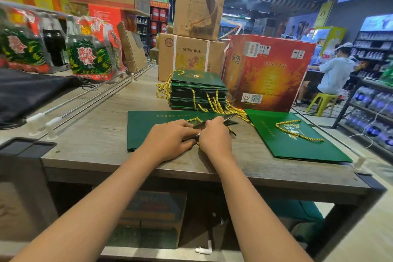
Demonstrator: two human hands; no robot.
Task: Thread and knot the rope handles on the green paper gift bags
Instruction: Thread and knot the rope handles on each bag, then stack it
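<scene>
A flat green paper gift bag (148,127) lies on the wooden table (102,134) in front of me, its open top edge pointing right. My left hand (170,138) presses on the bag's right part and pinches its top edge. My right hand (214,136) grips the same edge, where a gold rope (194,119) loops out behind my fingers. The rope's ends are hidden under my hands. To the right lies another flat green bag (297,147) with a gold rope handle (297,132) on top. Behind stands a stack of green bags (197,91) with gold handles hanging out.
A red carton (268,74) and brown cartons (191,55) stand behind the stack. Bagged bottles (91,53) and a black cloth (27,91) sit at the left, with metal rods (95,100) across the table. A person sits on a yellow stool (321,102) at the right.
</scene>
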